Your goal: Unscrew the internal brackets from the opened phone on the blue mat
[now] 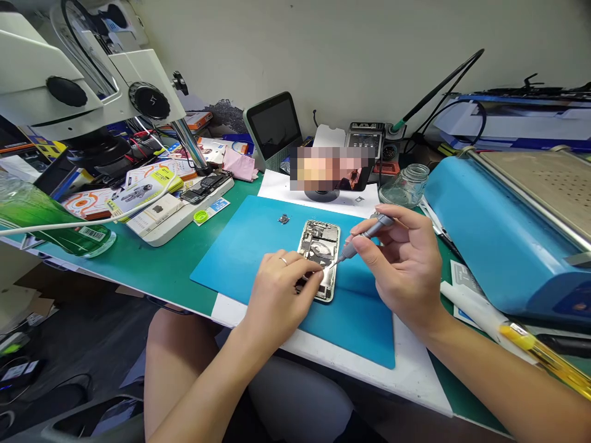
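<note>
An opened smartphone (329, 234) lies on a blue mat (231, 246), its inner parts exposed. My right hand (406, 264) grips a grey precision screwdriver (364, 235), tilted so that its thin tip points down at the phone's right side. Over the phone's lower left is my left hand (281, 286), thumb and forefinger brought together above the inner parts; whatever may be between those fingertips is too small to make out. A small dark component (283, 219) rests on the mat, left of the phone's upper end.
A microscope (92, 80) overhangs the left side, near boxes and a green bottle (69, 227). Behind the mat stand a grey screen device (274, 126), a propped phone (360, 175) and a glass jar (406, 184). A blue machine (498, 240) bounds the right side.
</note>
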Tool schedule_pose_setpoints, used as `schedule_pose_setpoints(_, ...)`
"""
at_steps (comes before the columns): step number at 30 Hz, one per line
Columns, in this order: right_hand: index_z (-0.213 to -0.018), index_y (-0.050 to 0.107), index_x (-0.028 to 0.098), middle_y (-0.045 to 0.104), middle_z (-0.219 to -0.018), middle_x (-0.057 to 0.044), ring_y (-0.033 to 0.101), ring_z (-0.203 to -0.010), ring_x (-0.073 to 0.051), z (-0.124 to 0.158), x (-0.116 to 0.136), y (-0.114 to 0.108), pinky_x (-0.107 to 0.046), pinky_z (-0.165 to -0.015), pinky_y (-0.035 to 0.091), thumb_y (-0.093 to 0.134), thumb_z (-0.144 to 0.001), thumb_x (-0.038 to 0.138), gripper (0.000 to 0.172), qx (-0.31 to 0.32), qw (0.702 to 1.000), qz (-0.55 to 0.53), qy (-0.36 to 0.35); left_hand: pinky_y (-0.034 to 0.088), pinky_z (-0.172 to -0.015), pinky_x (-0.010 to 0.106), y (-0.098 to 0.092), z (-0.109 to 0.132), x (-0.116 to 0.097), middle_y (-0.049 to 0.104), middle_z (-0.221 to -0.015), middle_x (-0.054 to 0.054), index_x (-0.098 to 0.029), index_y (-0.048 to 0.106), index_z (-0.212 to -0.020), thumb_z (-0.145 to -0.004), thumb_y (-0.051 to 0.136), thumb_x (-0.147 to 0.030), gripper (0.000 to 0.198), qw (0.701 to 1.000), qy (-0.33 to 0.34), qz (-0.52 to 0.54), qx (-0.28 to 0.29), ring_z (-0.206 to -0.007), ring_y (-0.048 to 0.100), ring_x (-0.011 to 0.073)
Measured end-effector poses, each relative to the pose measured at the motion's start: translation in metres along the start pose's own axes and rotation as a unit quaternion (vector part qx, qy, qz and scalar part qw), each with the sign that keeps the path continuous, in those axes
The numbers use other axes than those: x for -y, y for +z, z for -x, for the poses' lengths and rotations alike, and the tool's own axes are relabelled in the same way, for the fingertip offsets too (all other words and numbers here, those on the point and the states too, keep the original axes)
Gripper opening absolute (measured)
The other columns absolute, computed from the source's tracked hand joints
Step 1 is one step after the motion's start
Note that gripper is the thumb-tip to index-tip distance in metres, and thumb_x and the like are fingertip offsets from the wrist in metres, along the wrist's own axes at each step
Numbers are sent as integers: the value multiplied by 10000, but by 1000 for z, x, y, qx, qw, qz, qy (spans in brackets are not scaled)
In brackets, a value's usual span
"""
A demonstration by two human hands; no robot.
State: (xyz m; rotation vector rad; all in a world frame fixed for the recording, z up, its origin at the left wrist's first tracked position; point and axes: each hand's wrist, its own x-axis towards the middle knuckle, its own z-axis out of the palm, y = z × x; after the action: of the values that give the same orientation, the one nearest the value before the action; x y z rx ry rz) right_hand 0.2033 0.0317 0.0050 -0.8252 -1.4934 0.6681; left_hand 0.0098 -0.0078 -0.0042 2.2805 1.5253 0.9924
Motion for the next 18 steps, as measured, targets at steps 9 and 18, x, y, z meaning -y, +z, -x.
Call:
schedule_pose_setpoints(9, -1256, 593, 330, 714, -963, 6, 756, -841, -186, 1, 0, 0, -326, -660, 684, 734, -907, 149, 418, 15, 999, 27, -12, 439, -798, 385, -32, -12, 49, 707, -896, 21, -210, 767, -937, -972, 668, -188, 108, 992, -96, -73, 23, -886, 606, 238)
schedule_pose_setpoints(18, -1300, 617, 349, 724, -941, 8, 772, -789, -177, 1, 2, 2, -272, -575, 666, 761, -870, 100, 518, 20, 995, 79, -62, 500, -892, 435, -38, -3, 51, 707, -1109, 53, -202, 722, -1227, -985, 661, -264, 257, 989, -96, -79, 75, -1040, 632, 273)
